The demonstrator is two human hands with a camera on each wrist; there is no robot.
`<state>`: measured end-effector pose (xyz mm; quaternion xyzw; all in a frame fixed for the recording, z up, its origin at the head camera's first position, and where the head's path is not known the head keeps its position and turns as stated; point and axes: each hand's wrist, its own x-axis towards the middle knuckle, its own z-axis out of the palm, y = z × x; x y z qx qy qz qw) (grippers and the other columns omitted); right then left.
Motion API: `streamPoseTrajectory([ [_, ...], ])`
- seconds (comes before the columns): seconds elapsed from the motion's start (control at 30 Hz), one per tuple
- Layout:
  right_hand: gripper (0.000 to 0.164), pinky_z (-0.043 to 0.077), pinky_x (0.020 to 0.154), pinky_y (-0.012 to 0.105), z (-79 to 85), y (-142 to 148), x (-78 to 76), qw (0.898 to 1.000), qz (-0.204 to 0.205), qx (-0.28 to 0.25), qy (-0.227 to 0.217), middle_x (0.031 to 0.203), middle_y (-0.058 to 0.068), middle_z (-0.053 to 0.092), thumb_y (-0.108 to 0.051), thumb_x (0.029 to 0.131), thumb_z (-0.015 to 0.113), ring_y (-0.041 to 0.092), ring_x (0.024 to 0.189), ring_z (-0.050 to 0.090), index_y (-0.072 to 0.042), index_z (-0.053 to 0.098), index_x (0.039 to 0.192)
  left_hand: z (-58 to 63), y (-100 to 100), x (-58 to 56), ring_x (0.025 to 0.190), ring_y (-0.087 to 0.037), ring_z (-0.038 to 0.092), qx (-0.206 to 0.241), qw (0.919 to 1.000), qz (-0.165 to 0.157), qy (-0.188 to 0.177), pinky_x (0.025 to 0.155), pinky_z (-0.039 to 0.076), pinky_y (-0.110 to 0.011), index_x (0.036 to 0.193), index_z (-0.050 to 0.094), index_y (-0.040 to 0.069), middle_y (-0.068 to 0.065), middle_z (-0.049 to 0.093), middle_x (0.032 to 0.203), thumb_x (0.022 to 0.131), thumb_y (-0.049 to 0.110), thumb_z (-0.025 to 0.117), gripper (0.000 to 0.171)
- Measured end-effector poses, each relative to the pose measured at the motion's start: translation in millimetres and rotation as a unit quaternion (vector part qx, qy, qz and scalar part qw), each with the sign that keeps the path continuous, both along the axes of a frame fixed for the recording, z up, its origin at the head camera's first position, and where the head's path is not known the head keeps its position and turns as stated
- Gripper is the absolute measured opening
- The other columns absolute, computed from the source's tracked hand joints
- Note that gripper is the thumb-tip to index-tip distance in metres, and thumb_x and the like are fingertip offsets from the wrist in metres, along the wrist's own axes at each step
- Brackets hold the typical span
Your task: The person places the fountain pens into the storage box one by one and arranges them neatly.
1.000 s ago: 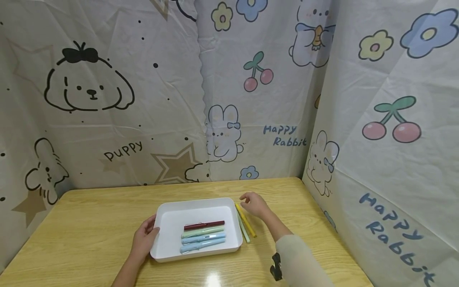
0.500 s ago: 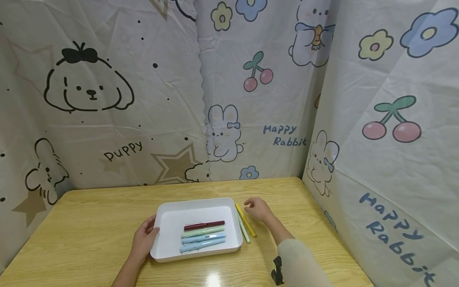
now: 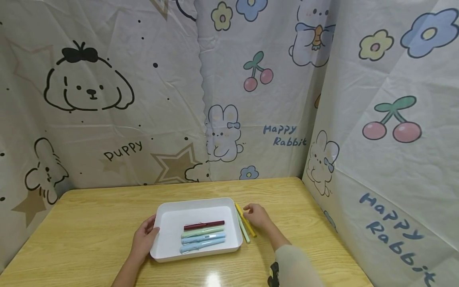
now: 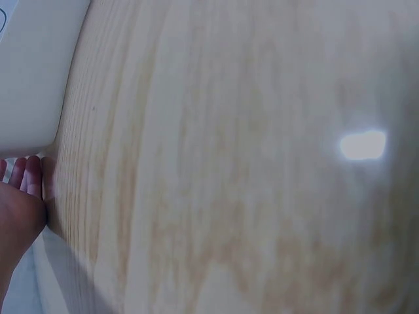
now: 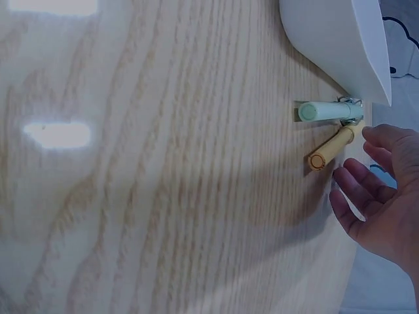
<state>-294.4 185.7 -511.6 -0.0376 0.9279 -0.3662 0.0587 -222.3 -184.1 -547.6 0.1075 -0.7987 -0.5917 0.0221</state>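
1. Cream cloth hangings (image 3: 168, 91) printed with puppies, rabbits, cherries and flowers rise behind and to the right of the work.
2. In front of them stands a yellowish wood-grain table (image 3: 100, 223) with a bright glare spot along its near part.
3. On it sits a shallow white rectangular tray (image 3: 172, 217) with rounded corners, smooth and slightly turned.
4. The person's left hand (image 3: 144, 236) holds the tray's left side, thumb at the rim and the other fingers against the outer wall.
5. The person's right hand (image 3: 258, 216) is just beyond the tray's right side, its fingers loosely bent, spread a little and holding nothing.
6. Four slim pens lie side by side in the tray: a dark red pen (image 3: 204, 225) farthest back, a pale green pen (image 3: 202, 232), then two light blue pens (image 3: 203, 238), all roughly crosswise.
7. A slender yellow round-barrelled pen (image 3: 248, 223) lies on the table outside the tray, its far part just beside the right thumb and fingertips; I cannot tell whether they touch it.
8. Between that pen and the tray wall lies a mint-green round-barrelled pen (image 3: 244, 227), farther from the fingers, shiny metal near its far end. The two converge at the far end and spread towards the person.
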Motion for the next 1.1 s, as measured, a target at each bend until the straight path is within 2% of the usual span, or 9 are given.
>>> streamPoseTrajectory([
  [0.23, 0.030, 0.043, 0.059, 0.025, -8.6, -2, 3.3, 1.000, -0.014, -0.012, 0.018, 0.081, 0.008, 0.059, -0.013, 0.084, 0.062, 0.015, 0.070, 0.052, 0.003, 0.063, 0.109, -1.7, 0, -0.6, 0.132, -0.036, 0.038, -0.001, 1.0000, 0.003, -0.004, 0.107, 0.035, -0.049, 0.144, 0.031, 0.003, -0.023, 0.034, 0.146, 0.095, 0.010, 0.041, 0.051],
  [0.43, 0.031, 0.047, 0.064, 0.028, -12.7, -4, 4.6, 1.000, -0.021, -0.019, 0.007, 0.088, 0.010, 0.062, -0.014, 0.082, 0.063, 0.017, 0.075, 0.055, 0.002, 0.063, 0.109, -3.0, -1, -1.2, 0.132, -0.036, 0.037, 0.002, 1.0000, 0.002, -0.005, 0.107, 0.035, -0.050, 0.144, 0.030, 0.003, -0.023, 0.033, 0.147, 0.095, 0.010, 0.041, 0.051],
  [0.57, 0.030, 0.047, 0.063, 0.027, -14.7, -5, 5.2, 1.000, -0.023, -0.016, 0.003, 0.088, 0.010, 0.061, -0.015, 0.084, 0.064, 0.017, 0.075, 0.055, 0.001, 0.064, 0.110, -2.6, -1, -0.4, 0.132, -0.036, 0.037, 0.002, 1.0000, 0.000, -0.006, 0.107, 0.035, -0.050, 0.145, 0.030, 0.003, -0.023, 0.033, 0.147, 0.095, 0.010, 0.041, 0.051],
  [1.1, 0.028, 0.049, 0.066, 0.030, -16.7, -9, 7.2, 0.999, -0.037, 0.001, 0.029, 0.086, 0.009, 0.065, -0.014, 0.082, 0.068, 0.016, 0.076, 0.057, 0.001, 0.065, 0.105, -3.4, -2, -1.2, 0.132, -0.036, 0.037, 0.005, 1.0000, -0.001, -0.007, 0.107, 0.035, -0.050, 0.144, 0.030, 0.003, -0.024, 0.033, 0.147, 0.095, 0.010, 0.041, 0.051],
])
